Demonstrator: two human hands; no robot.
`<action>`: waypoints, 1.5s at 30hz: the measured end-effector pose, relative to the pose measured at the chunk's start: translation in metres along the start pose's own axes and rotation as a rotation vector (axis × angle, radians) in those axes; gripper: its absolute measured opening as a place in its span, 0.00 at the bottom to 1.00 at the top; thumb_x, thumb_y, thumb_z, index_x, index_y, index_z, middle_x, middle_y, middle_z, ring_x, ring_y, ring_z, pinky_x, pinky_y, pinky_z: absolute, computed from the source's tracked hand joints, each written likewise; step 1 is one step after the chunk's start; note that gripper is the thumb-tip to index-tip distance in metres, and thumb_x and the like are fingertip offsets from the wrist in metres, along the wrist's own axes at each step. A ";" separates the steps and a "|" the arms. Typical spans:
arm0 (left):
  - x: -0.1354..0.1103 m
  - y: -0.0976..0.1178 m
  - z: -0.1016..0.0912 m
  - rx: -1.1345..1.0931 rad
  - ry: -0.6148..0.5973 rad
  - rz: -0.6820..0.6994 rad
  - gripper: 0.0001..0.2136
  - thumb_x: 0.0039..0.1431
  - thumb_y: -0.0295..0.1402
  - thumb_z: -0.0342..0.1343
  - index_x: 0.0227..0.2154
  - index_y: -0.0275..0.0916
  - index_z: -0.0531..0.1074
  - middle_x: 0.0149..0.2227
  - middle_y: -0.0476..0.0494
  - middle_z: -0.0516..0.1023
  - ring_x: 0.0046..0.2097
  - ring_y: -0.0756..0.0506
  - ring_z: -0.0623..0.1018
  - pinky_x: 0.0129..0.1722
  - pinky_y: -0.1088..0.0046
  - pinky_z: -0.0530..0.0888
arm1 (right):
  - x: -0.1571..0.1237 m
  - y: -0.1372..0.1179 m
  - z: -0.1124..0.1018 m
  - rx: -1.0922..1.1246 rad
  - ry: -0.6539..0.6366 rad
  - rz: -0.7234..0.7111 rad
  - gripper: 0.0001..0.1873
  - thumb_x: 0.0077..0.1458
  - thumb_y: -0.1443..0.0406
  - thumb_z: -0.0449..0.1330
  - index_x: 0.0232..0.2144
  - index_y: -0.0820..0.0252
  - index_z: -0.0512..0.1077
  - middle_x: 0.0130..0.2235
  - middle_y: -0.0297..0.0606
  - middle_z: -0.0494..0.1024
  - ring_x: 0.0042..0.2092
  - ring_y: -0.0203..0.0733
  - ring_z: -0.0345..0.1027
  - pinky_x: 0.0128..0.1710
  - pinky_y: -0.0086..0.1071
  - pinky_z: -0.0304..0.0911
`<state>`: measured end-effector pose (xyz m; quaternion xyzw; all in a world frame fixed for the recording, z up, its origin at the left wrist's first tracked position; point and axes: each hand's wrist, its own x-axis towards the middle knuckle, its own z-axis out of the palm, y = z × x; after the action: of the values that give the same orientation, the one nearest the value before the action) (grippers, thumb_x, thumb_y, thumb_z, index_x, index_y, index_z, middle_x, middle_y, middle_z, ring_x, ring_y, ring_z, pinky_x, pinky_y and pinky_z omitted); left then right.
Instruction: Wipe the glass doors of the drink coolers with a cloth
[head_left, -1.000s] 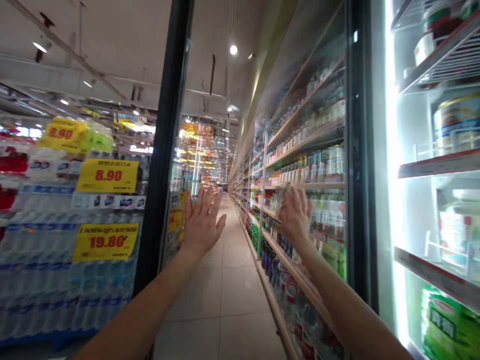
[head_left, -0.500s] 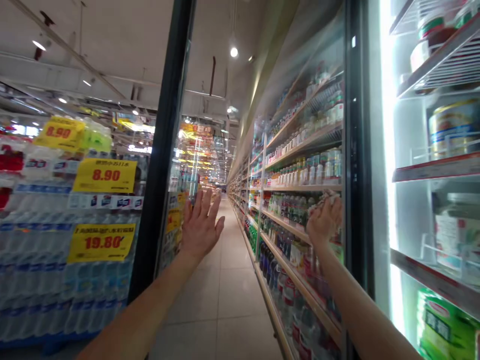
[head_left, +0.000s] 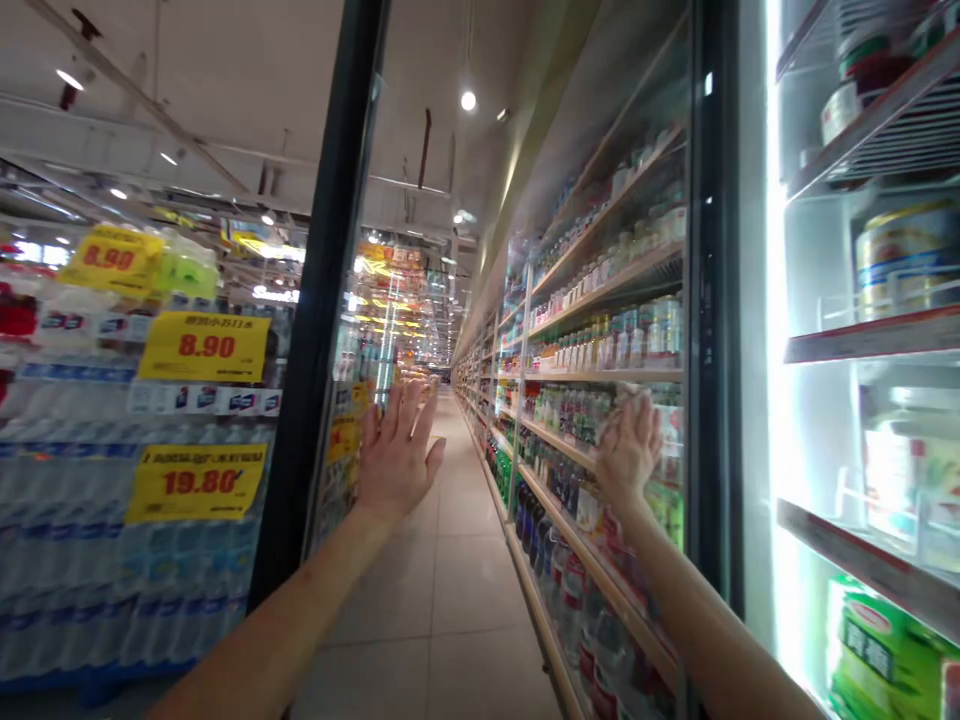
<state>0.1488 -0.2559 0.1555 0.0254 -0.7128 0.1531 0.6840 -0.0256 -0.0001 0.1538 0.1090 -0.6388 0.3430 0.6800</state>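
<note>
An open glass door (head_left: 600, 110) with a dark frame (head_left: 324, 260) stands before me. My left hand (head_left: 396, 455) rests against the glass near the left side of the frame, palm forward and fingers spread. Farther right, my right hand (head_left: 630, 445) presses a crumpled, pale cloth (head_left: 627, 390) to the pane. Most of the cloth is hidden behind the palm and fingers. Shelves of bottles and cans show in or through the glass.
To the right is a lit cooler with wire shelves (head_left: 862, 335), holding cans, jars and a green package (head_left: 874, 650). Shrink-wrapped bottles (head_left: 67, 540) with yellow price signs (head_left: 202, 345) are stacked at left. A tiled floor (head_left: 390, 600) runs along the aisle.
My right hand has slid a little to the left across the glass with the cloth, its fingers flatter now. My left hand has stayed nearly in place.
</note>
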 end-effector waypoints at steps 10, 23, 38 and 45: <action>0.000 -0.002 0.002 0.037 0.013 0.021 0.26 0.60 0.37 0.46 0.61 0.40 0.52 0.63 0.39 0.51 0.65 0.40 0.48 0.62 0.53 0.45 | -0.017 -0.065 0.008 0.056 0.038 -0.220 0.26 0.58 0.63 0.43 0.58 0.60 0.58 0.61 0.48 0.57 0.65 0.51 0.40 0.59 0.52 0.43; -0.002 -0.003 -0.001 -0.005 0.003 0.022 0.26 0.59 0.37 0.47 0.60 0.41 0.53 0.63 0.39 0.51 0.65 0.39 0.48 0.62 0.53 0.45 | -0.034 -0.099 0.005 0.118 0.008 -0.348 0.25 0.56 0.66 0.47 0.57 0.59 0.60 0.61 0.45 0.58 0.65 0.50 0.39 0.60 0.50 0.42; -0.019 -0.008 -0.005 0.015 -0.013 0.049 0.26 0.59 0.37 0.48 0.60 0.41 0.54 0.62 0.40 0.54 0.65 0.41 0.50 0.62 0.56 0.48 | -0.055 -0.098 -0.003 0.188 -0.087 -0.725 0.24 0.54 0.68 0.51 0.54 0.54 0.64 0.60 0.38 0.62 0.65 0.46 0.38 0.62 0.47 0.38; -0.027 -0.012 -0.006 0.040 -0.005 0.081 0.24 0.59 0.37 0.47 0.59 0.39 0.57 0.61 0.39 0.57 0.64 0.41 0.52 0.62 0.57 0.49 | -0.039 -0.096 0.001 0.155 -0.060 -0.581 0.23 0.54 0.67 0.52 0.54 0.56 0.63 0.59 0.41 0.62 0.65 0.46 0.39 0.62 0.50 0.37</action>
<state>0.1595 -0.2701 0.1308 0.0108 -0.7117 0.1949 0.6748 0.0341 -0.0849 0.1448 0.3488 -0.5727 0.1785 0.7200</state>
